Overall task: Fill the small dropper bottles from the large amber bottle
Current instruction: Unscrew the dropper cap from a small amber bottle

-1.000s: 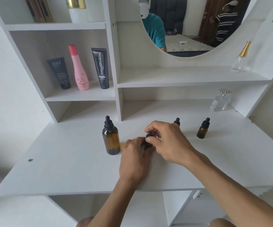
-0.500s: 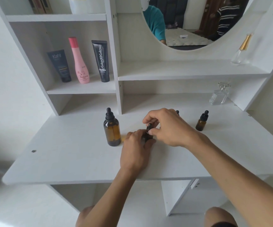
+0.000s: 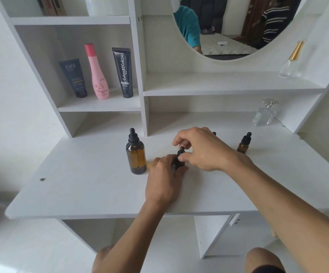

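Two hands are meeting over one small dropper bottle (image 3: 180, 161) at the middle of the white surface (image 3: 92, 186). The left hand (image 3: 164, 180) is wrapping its fingers around the bottle's body, holding it upright on the surface, while the right hand (image 3: 203, 149) is pinching the black dropper cap (image 3: 181, 150) between thumb and fingertips. The large amber bottle (image 3: 136, 154) is standing capped just to the left of the left hand. Another small dropper bottle (image 3: 244, 143) is standing to the right, well apart from the hands, and the tip of a third dropper (image 3: 214, 133) is peeking out behind the right hand. A clear glass perfume bottle (image 3: 264, 113) is sitting at the back right.
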### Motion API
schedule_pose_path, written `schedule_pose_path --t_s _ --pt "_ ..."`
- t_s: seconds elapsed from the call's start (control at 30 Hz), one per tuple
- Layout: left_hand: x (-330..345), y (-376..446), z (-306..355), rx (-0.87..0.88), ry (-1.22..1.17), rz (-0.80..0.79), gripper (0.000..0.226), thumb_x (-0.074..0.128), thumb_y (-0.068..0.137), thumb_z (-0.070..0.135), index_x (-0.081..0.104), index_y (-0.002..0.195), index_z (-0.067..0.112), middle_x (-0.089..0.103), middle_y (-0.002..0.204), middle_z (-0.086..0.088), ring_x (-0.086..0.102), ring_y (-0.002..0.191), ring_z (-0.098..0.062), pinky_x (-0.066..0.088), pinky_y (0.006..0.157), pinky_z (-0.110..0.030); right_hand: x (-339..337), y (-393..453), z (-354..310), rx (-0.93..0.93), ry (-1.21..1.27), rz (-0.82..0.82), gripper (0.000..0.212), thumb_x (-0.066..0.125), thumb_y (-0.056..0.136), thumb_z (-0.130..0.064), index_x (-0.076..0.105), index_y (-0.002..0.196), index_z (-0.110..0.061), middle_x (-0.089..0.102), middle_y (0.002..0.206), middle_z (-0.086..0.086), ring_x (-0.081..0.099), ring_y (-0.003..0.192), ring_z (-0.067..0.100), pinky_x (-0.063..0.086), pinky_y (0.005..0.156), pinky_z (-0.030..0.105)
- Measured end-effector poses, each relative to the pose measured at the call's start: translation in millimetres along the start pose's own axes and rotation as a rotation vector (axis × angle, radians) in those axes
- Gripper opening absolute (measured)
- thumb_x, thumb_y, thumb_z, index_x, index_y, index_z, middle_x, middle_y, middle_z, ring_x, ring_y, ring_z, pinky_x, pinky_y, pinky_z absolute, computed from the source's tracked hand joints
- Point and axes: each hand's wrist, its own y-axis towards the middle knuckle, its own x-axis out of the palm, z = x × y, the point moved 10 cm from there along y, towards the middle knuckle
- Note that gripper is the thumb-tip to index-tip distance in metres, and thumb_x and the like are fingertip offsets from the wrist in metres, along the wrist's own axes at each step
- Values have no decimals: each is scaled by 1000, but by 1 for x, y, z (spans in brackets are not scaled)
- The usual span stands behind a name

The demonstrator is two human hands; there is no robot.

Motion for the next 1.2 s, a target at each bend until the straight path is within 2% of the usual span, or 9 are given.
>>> schedule_pose_path --t_s 0.1,0.23,0.37,0.5,0.63,0.83,1.03,1.13,1.2 --pt "-1 -1 2 1 6 4 14 68 90 27 67 100 19 70 92 4 52 91 -19 37 68 -29 0 0 -2 -18 22 -15 44 71 84 -4 64 120 -28 68 104 -13 57 107 8 49 83 25" --pt "-2 -1 4 11 18 9 14 68 90 28 67 102 19 69 92 3 46 87 -16 31 66 -26 -3 -1 -1 11 -22 9 38 78 84 -25 64 119 -28 62 101 -10 55 106 12 50 89 34" --pt "-1 -1 3 5 3 4 13 68 90 28 66 100 20 69 91 6 47 89 -15 33 67 -26 0 -1 -5 -15 9 -18 40 70 85 -7 65 118 -28 65 102 -13 57 104 9 52 85 30" --pt "0 -1 3 6 2 -3 13 68 91 28 66 100 20 70 91 4 50 91 -19 38 69 -31 -1 -1 -4 3 -49 -6 39 77 83 -20 65 118 -29 60 100 -12 55 100 11 51 89 33" --pt "-2 -2 5 1 -7 1 13 68 90 26 67 101 19 71 93 4 51 93 -19 39 70 -30 2 -1 -5 -18 -29 -17 38 68 85 -6 65 116 -29 62 96 -16 55 101 9 50 84 29" --pt "-3 -3 5 -8 -23 -3 14 67 91 26 67 103 18 70 94 1 52 95 -20 45 75 -36 2 1 -2 13 -84 2 32 78 85 -29 67 114 -27 65 103 -6 60 99 15 53 88 37" --pt "-2 -2 4 -13 -13 -5 14 67 91 27 66 101 18 70 93 2 52 95 -20 44 74 -36 0 0 -2 15 -80 16 23 78 85 -26 69 106 -27 67 96 -5 64 94 18 55 87 41" --pt "-1 -2 4 -11 12 -2 17 68 90 29 66 103 19 68 92 3 51 94 -19 33 67 -28 -8 0 -7 -13 -56 40 23 76 86 -25 70 108 -25 67 94 -8 60 93 15 54 88 37" --pt "-1 -1 2 -14 18 8 21 68 89 30 66 108 20 70 96 4 51 98 -18 32 69 -25 -24 -1 -10 -48 -27 111 22 76 85 -24 72 107 -24 69 91 -7 62 88 14 52 84 26"
